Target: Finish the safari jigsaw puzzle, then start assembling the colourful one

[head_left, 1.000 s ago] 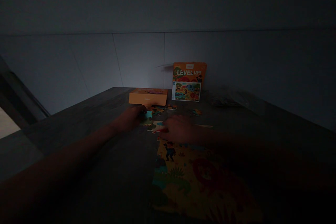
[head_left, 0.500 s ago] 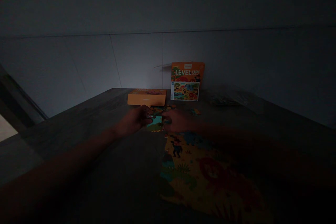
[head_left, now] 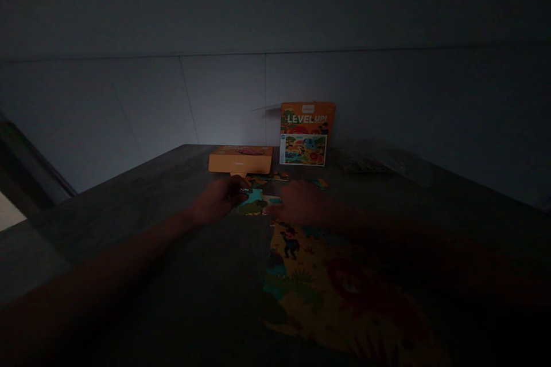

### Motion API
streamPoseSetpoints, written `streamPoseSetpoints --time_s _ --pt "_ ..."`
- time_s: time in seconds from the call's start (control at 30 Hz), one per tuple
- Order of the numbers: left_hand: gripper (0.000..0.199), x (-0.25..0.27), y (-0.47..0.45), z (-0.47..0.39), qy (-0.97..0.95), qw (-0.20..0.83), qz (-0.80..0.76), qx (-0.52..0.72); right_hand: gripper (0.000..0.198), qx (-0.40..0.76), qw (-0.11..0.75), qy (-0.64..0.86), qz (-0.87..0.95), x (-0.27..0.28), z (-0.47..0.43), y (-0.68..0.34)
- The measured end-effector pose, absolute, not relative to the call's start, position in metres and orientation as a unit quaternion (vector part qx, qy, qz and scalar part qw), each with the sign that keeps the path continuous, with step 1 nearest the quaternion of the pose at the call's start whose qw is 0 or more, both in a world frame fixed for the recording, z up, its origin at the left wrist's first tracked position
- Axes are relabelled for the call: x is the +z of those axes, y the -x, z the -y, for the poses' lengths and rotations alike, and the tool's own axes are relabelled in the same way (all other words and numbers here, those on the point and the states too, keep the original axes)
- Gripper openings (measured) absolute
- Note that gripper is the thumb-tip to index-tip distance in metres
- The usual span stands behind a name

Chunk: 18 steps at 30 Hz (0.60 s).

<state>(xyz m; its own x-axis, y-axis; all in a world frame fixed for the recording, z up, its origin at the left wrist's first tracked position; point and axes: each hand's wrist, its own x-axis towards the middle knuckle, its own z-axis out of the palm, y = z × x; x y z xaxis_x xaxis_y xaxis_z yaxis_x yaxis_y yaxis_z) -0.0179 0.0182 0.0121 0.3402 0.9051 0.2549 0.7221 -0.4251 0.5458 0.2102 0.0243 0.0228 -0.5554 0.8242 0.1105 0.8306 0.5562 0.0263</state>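
Note:
The scene is dim. My left hand is curled at the left edge of a small joined puzzle section in turquoise and green, its fingers pinching that edge. Just right of it, my right hand has its thumb and fingers closed about a pale puzzle piece; its fingertips are dark and partly hidden. Below my right forearm lies a larger joined puzzle, showing a lion, a figure in blue and a green crocodile. The forearm covers part of its upper side.
An orange puzzle box lies at the back of the grey table. Beside it, a picture box stands upright near the wall. Loose puzzle pieces are scattered before it, and a clear plastic bag lies back right.
My right hand has shifted slightly right, uncovering a pale piece beside the turquoise section. My left hand and that section have moved slightly left.

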Motion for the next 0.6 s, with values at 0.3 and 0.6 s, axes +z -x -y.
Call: streamPoseSetpoints --time_s 0.3,0.6 --pt "0.023 0.014 0.016 -0.019 -0.802 0.144 -0.513 0.269 0.048 -0.048 -0.026 0.458 0.887 0.034 -0.022 -0.210" --pt "0.027 0.010 0.021 -0.020 -0.807 0.182 -0.501 0.254 0.032 -0.008 -0.006 0.402 0.915 0.041 -0.030 -0.211"
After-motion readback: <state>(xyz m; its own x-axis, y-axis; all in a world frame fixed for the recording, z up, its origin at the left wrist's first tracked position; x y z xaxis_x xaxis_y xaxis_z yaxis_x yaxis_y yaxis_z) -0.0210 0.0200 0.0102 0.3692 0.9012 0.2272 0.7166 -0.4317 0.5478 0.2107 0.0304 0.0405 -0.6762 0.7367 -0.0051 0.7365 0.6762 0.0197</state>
